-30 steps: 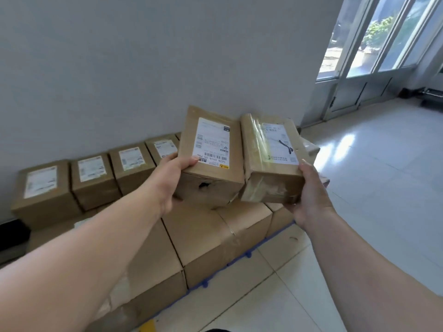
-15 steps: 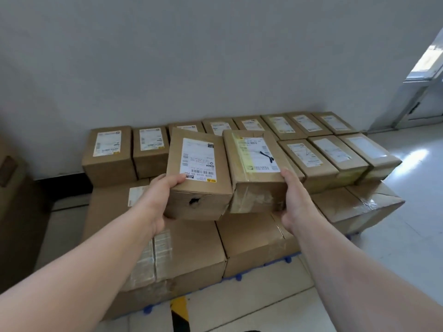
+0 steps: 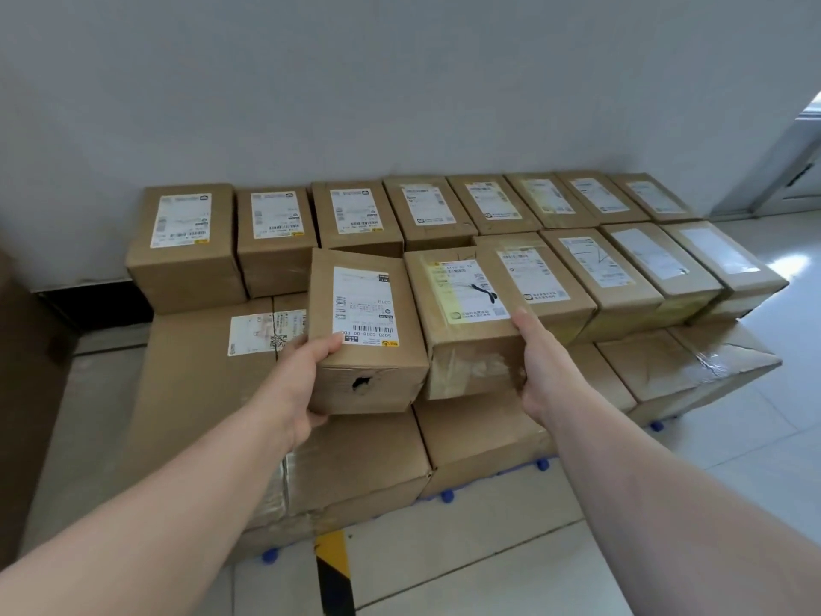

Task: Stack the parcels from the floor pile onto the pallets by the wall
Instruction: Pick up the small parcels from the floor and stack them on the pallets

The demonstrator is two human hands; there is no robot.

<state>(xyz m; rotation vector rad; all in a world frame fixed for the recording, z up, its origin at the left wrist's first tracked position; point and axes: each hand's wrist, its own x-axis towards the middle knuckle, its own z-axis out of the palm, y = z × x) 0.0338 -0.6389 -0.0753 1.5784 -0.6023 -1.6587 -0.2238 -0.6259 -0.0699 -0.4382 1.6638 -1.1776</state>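
Cardboard parcels point(image 3: 368, 331) lower, nearer stack point(image 3: 622, 282)

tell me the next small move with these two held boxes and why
Probably lower both onto the bare top of the large brown carton, beside the front row's end parcel. The left hand grips the brown cardboard parcel with a torn hole, the right hand the tape-wrapped cardboard parcel, both near that gap.

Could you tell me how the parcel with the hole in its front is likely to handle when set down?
Probably light for its size: the left hand alone grips the holed parcel, while the right hand grips the taped parcel. It looks stiff, edges straight, though the torn hole suggests that face may dent if squeezed. Flat-sided, it should not roll.
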